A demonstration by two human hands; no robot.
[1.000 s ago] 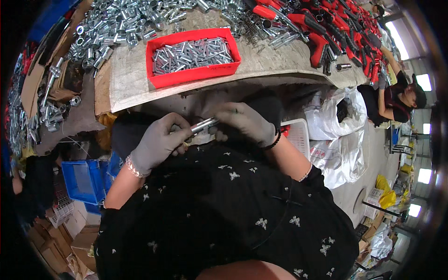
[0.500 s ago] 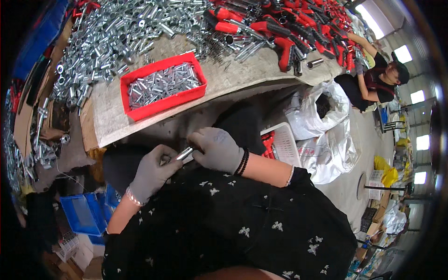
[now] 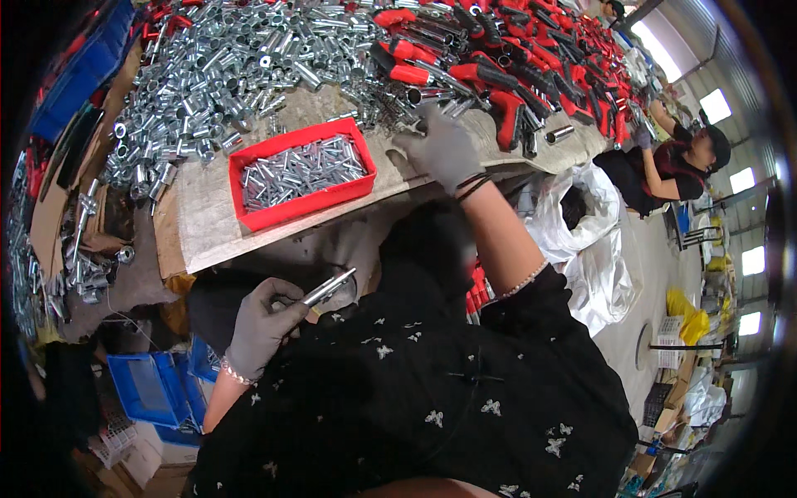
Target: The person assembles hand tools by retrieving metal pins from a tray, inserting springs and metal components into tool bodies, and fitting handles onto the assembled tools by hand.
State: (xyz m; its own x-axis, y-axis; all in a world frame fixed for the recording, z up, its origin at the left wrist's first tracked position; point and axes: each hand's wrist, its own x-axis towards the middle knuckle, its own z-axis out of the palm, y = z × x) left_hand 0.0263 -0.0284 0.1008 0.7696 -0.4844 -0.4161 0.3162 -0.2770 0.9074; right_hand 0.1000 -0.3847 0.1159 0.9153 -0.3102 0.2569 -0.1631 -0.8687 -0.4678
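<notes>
My gloved left hand is closed around a slim shiny metal tube over my lap. A thinner tip sticks out of the tube's far end. My gloved right hand is stretched over the table, just right of a red bin, with its fingers apart and nothing visible in them. Small metal pins fill the bin. Beyond my right fingertips lie thin dark springs and metal tubes, partly hidden by the hand. Red-and-black handles are heaped to its right.
Loose metal sleeves cover the table's far left. White sacks stand on the floor at right, near a basket of red parts. Blue crates sit at lower left. Another person works at the table's right end.
My right hand has left the metal tube and moved up and forward to the table. My left hand has kept the tube, now with a thin tip showing.
</notes>
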